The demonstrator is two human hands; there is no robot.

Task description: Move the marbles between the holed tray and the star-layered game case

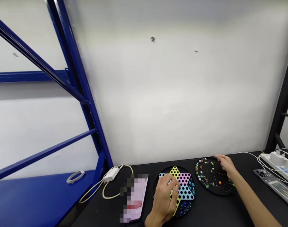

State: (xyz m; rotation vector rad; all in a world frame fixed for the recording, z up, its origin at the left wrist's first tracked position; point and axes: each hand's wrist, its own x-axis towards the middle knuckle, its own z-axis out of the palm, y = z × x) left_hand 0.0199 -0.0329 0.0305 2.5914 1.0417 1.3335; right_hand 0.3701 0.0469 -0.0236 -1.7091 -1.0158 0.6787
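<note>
On the black table lies a round Chinese checkers board (185, 196), its star printed in yellow, pink and light blue with rows of holes. Blue and teal marbles (185, 206) sit in its rim pockets. My left hand (165, 197) rests over the left part of the star, fingers curled and thumb drawn in; whatever is under them is hidden. To the right is a round black tray (213, 190) with glass marbles (202, 160) and a small orange cube (220, 183). At its far right rim, my right hand (226, 165) has its fingers pressed together; their contents are hidden.
Left of the board lie a pink-screened phone (138, 198) and a white adapter (111, 174) with a looped cable. A power strip (279, 165) and another phone (273, 183) are at the right. A blue metal rack (87, 104) stands left; a white wall rises behind.
</note>
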